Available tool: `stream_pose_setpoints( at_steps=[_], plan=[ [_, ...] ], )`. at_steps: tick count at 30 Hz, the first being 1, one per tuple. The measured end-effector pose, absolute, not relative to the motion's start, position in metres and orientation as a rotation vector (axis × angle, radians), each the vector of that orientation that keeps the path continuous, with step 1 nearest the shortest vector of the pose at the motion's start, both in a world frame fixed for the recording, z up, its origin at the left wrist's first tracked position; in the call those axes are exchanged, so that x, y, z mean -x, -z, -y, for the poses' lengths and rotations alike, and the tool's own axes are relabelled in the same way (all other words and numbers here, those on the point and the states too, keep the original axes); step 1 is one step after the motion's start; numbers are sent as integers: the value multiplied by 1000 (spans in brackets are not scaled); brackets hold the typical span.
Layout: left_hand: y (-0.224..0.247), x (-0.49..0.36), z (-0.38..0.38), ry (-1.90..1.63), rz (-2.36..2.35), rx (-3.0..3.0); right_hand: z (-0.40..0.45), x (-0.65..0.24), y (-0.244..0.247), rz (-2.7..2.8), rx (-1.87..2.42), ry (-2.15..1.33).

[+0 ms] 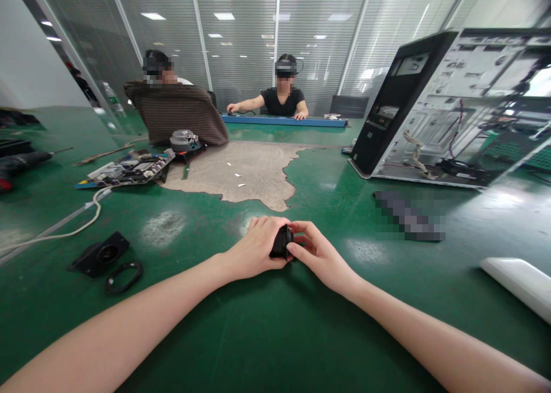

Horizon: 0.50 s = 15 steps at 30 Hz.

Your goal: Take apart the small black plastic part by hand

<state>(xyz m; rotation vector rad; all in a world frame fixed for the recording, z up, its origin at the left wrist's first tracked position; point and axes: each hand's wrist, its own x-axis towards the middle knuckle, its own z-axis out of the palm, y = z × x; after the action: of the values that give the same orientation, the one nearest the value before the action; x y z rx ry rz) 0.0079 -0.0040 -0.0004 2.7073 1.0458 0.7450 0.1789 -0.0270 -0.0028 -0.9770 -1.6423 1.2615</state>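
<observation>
In the head view, a small black part (279,244) sits between the person's two hands, over the near middle of the green desk (275,335); whether it touches the surface cannot be told. The left hand (257,245) has its grip clamped on the part from the left, fingers over its far side. The right hand (317,254) pinches the part's right edge, thumb nearest the camera and fingers curled behind.

Near the left forearm lie a black box with a round opening (105,255) and, just beside it, a black ring (124,277). Farther off on the left are a circuit board (129,170) and a brown cloth (176,115). An open computer case (398,109) stands on the right, with a white object (519,284) nearer. Two people sit across the desk, one in a black shirt (282,101).
</observation>
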Motion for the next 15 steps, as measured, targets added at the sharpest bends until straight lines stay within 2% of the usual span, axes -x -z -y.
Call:
stream_pose_setpoints(
  at_steps=[9, 15],
  plan=[
    [0, -8, 4, -731, -1043, -2706, 27, -180, 6, 1636, 836, -1303],
    [0, -8, 4, -748, -1035, -2696, 27, -178, 4, 1607, 920, -1294]
  ],
)
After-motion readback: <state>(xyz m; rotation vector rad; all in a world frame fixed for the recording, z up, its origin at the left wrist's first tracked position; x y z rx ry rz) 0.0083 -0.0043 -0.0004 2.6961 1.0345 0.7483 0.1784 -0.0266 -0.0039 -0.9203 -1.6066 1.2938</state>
